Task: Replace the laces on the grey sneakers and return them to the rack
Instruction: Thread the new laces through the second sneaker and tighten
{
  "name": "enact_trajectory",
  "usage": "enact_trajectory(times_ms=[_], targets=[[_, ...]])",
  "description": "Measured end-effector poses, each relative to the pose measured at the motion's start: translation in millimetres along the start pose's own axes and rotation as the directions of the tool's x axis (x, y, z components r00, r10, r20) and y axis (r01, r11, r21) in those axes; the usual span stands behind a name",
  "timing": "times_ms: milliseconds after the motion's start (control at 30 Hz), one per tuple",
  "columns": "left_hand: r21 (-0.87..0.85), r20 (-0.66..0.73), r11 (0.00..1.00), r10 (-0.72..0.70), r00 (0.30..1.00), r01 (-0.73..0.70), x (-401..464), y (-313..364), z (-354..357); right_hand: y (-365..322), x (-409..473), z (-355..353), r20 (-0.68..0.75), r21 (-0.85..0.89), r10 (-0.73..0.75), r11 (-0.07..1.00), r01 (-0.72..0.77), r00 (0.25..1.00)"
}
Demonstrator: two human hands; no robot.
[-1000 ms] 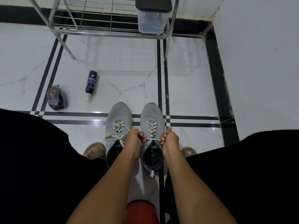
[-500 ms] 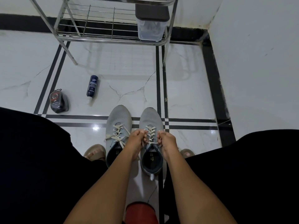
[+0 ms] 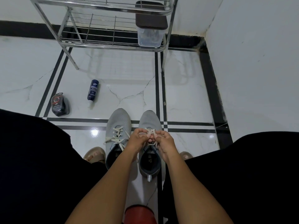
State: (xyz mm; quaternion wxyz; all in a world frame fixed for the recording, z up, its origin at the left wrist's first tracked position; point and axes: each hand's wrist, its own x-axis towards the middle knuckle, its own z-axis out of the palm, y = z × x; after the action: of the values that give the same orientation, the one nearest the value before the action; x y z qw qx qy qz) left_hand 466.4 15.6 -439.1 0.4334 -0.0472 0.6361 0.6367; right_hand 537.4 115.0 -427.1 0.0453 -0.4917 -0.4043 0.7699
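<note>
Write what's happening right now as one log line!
step: tying lace | left hand: pinches lace | right hand: pinches lace | shoe: right grey sneaker, on floor | rack: no sneakers yet

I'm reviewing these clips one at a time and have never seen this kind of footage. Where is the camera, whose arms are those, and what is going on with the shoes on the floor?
There is no robot here. The single picture comes from a wide-angle camera worn on a person's head, looking down past their knees at a tiled floor.

The two bare arms are the wearer's own. The left hand and right hand meet over the right-hand grey sneaker, both pinching its cream lace, apparently tying it. The other grey sneaker stands beside it, laced, with loose ends lying across it.

Further out on the floor lie a dark blue bottle on its side and a small dark packaged item. At the top stands a metal rack with a clear lidded box on its lower shelf.
</note>
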Motion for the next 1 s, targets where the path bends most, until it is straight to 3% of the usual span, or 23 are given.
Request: enact_trajectory(times_ms=[233, 500, 767, 900, 1000], targets=[[0.057, 0.037, 0.998, -0.006, 0.999, 0.004, 2.7, -1.2, -4.6, 2.2, 2.2, -2.8, -0.041, 0.031, 0.009, 0.999, -0.008, 0.999], [0.137, 0.062, 0.991, -0.003, 0.998, -0.006, 1.3, 5.2, 0.7, -2.5, 1.0, -1.0, 0.026, 0.045, 0.047, 0.998, -0.049, 0.999], [0.311, -0.020, 0.950, 0.003, 1.000, 0.004, 9.6, 3.9, -1.4, -7.0, 1.2, 1.1, 0.156, 0.041, 0.132, 0.989, -0.140, 0.979], [0.415, 0.099, 0.910, -0.036, 0.994, -0.009, 10.6, 6.6, -5.4, 1.5, 5.4, 7.1, 0.087, 0.058, 0.108, 0.992, -0.113, 0.990], [0.408, 0.151, 0.913, -0.075, 0.986, 0.007, 9.9, 11.2, -10.4, 0.0, 7.7, 9.2, 0.122, -0.021, 0.122, 0.993, -0.120, 0.985]])
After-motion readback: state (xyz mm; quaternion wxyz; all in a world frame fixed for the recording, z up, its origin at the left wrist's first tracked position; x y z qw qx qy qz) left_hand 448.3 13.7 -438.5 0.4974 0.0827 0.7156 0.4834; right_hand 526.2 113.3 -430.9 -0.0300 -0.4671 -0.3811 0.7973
